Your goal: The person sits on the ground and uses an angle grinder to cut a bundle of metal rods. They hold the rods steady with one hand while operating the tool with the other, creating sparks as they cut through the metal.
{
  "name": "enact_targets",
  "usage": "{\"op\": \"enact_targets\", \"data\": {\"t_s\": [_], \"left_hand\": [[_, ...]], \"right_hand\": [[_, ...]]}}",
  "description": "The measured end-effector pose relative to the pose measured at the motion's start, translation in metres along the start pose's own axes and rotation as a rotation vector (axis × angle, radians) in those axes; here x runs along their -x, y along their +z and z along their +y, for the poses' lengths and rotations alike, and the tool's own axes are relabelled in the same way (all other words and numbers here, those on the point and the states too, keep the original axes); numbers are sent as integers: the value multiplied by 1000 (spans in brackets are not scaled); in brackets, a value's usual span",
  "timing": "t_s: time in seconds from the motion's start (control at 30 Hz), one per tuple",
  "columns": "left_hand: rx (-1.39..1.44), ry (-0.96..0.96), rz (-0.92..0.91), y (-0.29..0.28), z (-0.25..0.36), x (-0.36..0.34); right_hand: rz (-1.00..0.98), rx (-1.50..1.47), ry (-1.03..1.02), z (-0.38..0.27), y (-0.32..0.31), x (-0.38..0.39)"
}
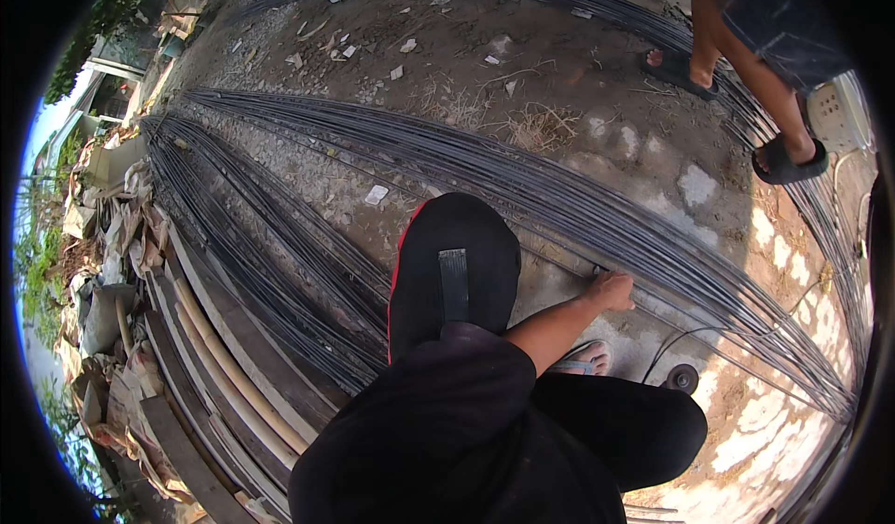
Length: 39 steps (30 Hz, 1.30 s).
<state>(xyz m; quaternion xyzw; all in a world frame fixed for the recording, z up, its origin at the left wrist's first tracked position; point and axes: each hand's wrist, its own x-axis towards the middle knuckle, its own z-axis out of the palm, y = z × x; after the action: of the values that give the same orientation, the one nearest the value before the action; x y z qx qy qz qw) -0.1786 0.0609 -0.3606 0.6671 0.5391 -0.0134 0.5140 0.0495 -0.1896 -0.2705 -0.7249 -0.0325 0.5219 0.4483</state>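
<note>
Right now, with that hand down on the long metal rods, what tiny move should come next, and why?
Probably curl the right hand fully around one thin rod and lift it a little off the bundle. The hand already rests at the near edge of the rods on the ground, and whether it has a firm hold cannot be told. The left hand is out of view.

Rough grey concrete ground (643, 193), patchy, with pale worn spots and dirt. Long thin dark steel rods lie straight on it: one wide bundle of dark steel rods (559, 202) running from upper left to lower right, a second bundle of dark rods (261, 244) to its left, a third curved bundle (597, 2) along the far edge. Small white scraps of debris (376, 194) and dry straw clumps (541, 128) scattered between. Weathered wooden planks and round poles (224, 356) stacked at left beside the rods. Small dark round wheel-like object (681, 377) on the ground near the lower right.
</note>
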Motion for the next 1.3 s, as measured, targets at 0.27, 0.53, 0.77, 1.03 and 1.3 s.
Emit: {"op": "enact_targets", "data": {"t_s": [0.27, 0.53, 0.77, 1.03, 1.3], "left_hand": [[-40, -20, -53, -7, 12, -26], [-73, -51, -66, -1, 9, -39], [-63, -60, -65, 1, -1, -34], [-68, -17, 65, 11, -5, -40], [-65, -47, 29, 4, 3, -36]], "right_hand": [[101, 239, -10, -46, 2, -8], [-45, 630, -108, -93, 39, -47], [-130, 905, -233, -89, 53, -90], [-136, 850, -123, -88, 58, -97], [-143, 880, -178, -93, 60, -96]]}}
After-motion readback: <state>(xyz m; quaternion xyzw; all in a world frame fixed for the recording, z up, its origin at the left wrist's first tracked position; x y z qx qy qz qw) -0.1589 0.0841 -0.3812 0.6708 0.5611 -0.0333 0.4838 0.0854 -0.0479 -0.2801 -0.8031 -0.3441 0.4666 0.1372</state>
